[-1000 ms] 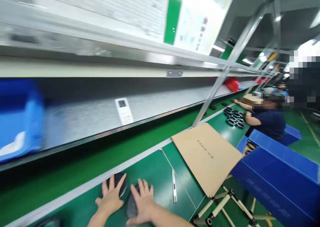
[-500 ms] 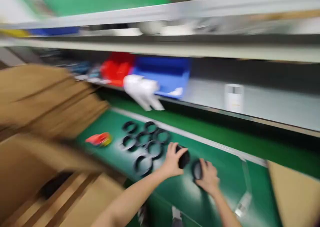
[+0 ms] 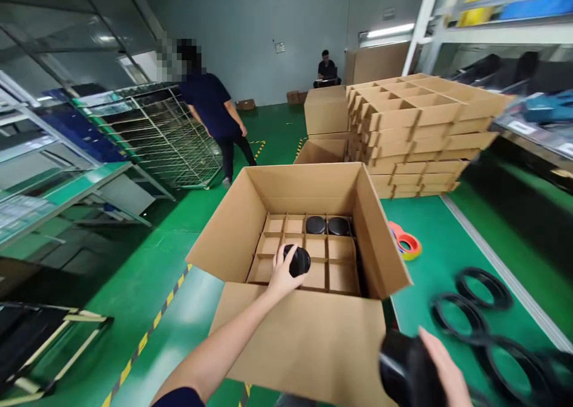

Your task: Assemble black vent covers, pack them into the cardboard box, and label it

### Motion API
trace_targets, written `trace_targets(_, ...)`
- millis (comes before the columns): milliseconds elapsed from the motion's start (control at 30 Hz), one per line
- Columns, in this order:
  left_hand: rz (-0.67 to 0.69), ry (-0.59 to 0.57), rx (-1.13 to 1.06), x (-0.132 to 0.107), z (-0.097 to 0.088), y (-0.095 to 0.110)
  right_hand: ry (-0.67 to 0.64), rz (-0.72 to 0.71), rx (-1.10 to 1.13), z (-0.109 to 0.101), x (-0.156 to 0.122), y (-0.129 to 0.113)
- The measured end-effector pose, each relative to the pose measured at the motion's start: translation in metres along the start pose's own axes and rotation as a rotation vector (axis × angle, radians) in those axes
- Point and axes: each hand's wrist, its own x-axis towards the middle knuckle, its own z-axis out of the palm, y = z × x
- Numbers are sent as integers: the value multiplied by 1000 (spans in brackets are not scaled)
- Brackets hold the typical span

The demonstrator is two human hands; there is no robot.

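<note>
My left hand (image 3: 285,274) grips a round black part (image 3: 299,262) with a flat dark face, held over the divided inside of an open cardboard box (image 3: 304,335). At the far right corner of the cardboard divider (image 3: 317,249), two black round parts (image 3: 316,225) sit in separate cells. Low at the right, outside the box, my right hand (image 3: 443,368) is closed around another black cylindrical part (image 3: 405,365); motion blurs it. Several black rings (image 3: 483,287) lie on the green table near that hand.
Rolls of red and yellow tape (image 3: 407,241) lie beside the box. Stacked cardboard dividers (image 3: 416,126) stand behind, next to shelving (image 3: 501,34). One person (image 3: 212,105) is by a wire cage cart (image 3: 170,138); another person (image 3: 327,68) sits at the back wall.
My view has swung left from the table to the open box. Both hands have carried black parts away from the rings; the left is now over the box.
</note>
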Motion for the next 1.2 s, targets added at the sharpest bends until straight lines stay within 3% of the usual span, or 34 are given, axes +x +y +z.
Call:
trace_targets(33, -74, 6, 43, 27, -6, -21, -108, -79, 67, 15, 49, -32)
trace_targets(100, -180, 1, 99, 80, -14, -61, -144, -111, 137, 57, 147, -95)
trace_targets(200, -262, -5, 118, 153, -15, -109, -157, -119, 118, 142, 280, -168)
trace_targets(300, -287, -38, 133, 212, -5, -147, -209, -95, 21, 225, 381, -204)
trace_targets(433, -289, -93, 141, 264, 18, -182, -300, -46, -140, 304, 462, -215)
trace_targets(500, -283, -119, 142, 279, 28, -193, -350, -40, -205, 333, 479, -211)
trace_targets(600, -283, -155, 149, 288, 41, -207, -367, -92, -259, 374, 480, -194)
trace_targets(733, -192, -195, 121, 281, 64, -235, -206, -240, -273, 427, 461, -158)
trace_targets(833, -74, -158, 77, 274, 84, -260, -76, -329, -238, 453, 454, -140)
trace_targets(933, -90, -114, 81, 274, 98, -271, -23, -346, -199, 460, 456, -138)
trace_targets(1067, -161, -138, 121, 277, 101, -263, 55, -252, -142, 453, 450, -150)
trace_targets(1200, -245, -62, 170, 260, 97, -240, 68, -255, -68, 437, 400, -156)
